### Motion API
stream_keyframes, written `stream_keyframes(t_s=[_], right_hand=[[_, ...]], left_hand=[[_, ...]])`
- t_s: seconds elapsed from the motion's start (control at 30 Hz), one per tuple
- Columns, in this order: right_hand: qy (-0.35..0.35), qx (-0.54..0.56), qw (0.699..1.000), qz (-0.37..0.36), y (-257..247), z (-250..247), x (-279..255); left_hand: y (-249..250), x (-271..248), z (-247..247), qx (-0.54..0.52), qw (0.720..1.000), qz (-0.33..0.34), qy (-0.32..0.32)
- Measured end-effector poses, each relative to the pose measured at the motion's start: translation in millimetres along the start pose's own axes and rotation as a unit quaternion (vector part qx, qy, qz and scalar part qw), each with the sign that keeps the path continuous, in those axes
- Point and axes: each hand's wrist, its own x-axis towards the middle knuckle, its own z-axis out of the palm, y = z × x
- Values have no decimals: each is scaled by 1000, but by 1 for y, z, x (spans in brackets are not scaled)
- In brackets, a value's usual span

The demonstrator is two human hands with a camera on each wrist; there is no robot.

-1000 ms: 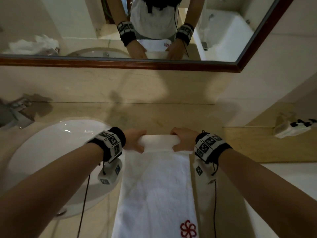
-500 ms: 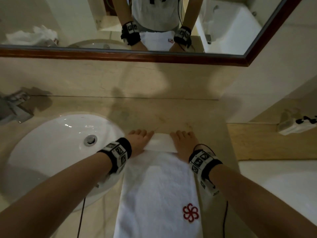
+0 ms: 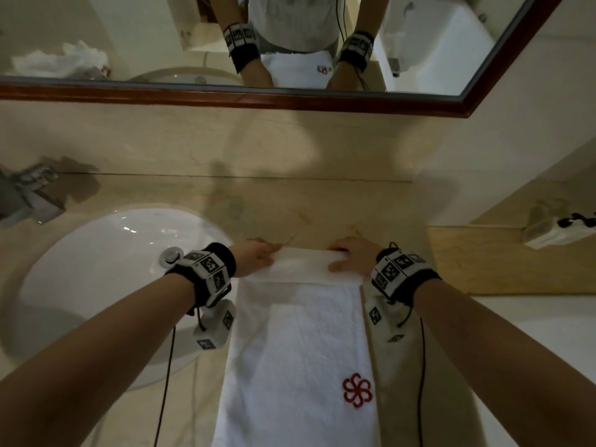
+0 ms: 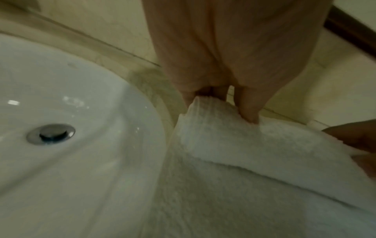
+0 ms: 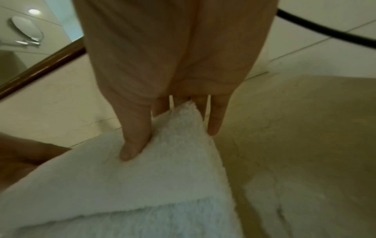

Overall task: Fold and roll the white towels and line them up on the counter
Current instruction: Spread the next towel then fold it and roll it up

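Towel (image 3: 300, 350) far edge pinched, fingers probably beneath, near end cropped

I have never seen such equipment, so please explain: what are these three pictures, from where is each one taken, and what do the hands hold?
There is no machine here: a person works with bare hands and wears three cameras. The head view looks down on a bathroom counter beside a sink. The other two views come from cameras on the wrists and look along each hand. A white towel with a red emblem lies lengthwise on the counter. The left hand and right hand each pinch a far corner, thumb on top and fingers behind, turning the far edge over toward the person.
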Motion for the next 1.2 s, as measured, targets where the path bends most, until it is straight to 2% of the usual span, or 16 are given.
stream_keyframes(t_s=[0.1,0.23,0.33,0.47,0.53,0.6,0.67,0.73,0.8,0.87,0.93,0.97,1.03,1.1,1.13,1.2], right_hand=[[-17,-41,999,3,-4,2,1],[-23,-123,992,-6,-14,2,-1],[30,-152,987,-32,-15,4,-5],[89,-108,988,-60,-13,0,-11],[135,-115,980,-90,-13,6,-15],[184,-152,963,-127,-11,14,-20],[218,-214,937,-168,-7,21,-26],[249,-255,910,-212,-2,29,-29],[255,-250,898,-258,2,43,-34],[238,-231,897,-293,5,58,-38],[211,-177,912,-304,5,65,-40],[199,-130,928,-286,1,63,-41],[189,-13,962,-196,-4,50,-39],[169,95,975,-110,-6,37,-37],[161,119,976,-87,-5,31,-35],[128,121,983,-48,-1,23,-31]], left_hand=[[-3,4,0,10,1000,-24,12],[3,9,2,129,991,-29,-1],[1,6,2,168,985,-7,25],[-2,1,0,84,995,1,62],[-4,-2,4,97,990,19,101],[-4,-8,13,132,973,87,166],[-8,-14,21,213,937,173,216],[-11,-18,28,298,895,222,247],[-9,-24,37,338,859,273,269],[-9,-28,48,352,843,320,250],[-9,-33,56,312,865,340,198],[-10,-32,57,269,882,340,186],[-8,-30,53,142,924,298,191],[-7,-24,43,-4,963,199,180],[-6,-21,37,-42,977,129,164],[-6,-18,27,-12,994,13,106]])
